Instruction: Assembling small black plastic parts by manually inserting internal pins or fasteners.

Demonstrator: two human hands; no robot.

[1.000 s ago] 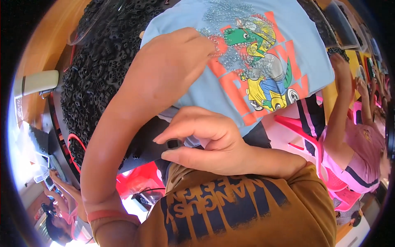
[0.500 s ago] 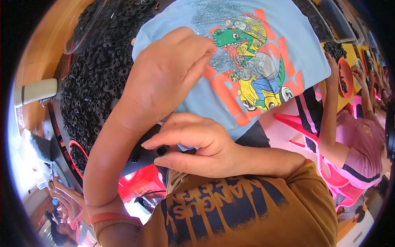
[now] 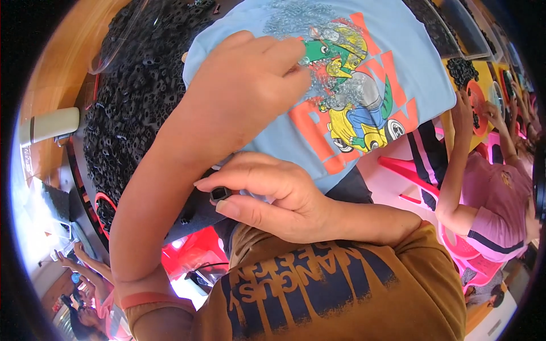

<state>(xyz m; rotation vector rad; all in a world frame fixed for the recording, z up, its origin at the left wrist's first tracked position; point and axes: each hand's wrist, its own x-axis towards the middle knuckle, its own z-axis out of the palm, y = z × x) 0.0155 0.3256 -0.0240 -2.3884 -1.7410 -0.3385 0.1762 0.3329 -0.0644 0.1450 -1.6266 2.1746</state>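
The left hand (image 3: 253, 79) has shifted rightward over the shiny pieces (image 3: 298, 17).

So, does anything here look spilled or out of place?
One oddity: small shiny pieces lie loose across a blue cartoon-print cloth rather than in a container. They could look spilled, but may be there deliberately. Nothing appears damaged.

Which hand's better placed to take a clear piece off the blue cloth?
Probably left. The left hand is over the blue cloth, close to the small clear pieces; the right hand, nearer the body, holds a small black part between thumb and finger.
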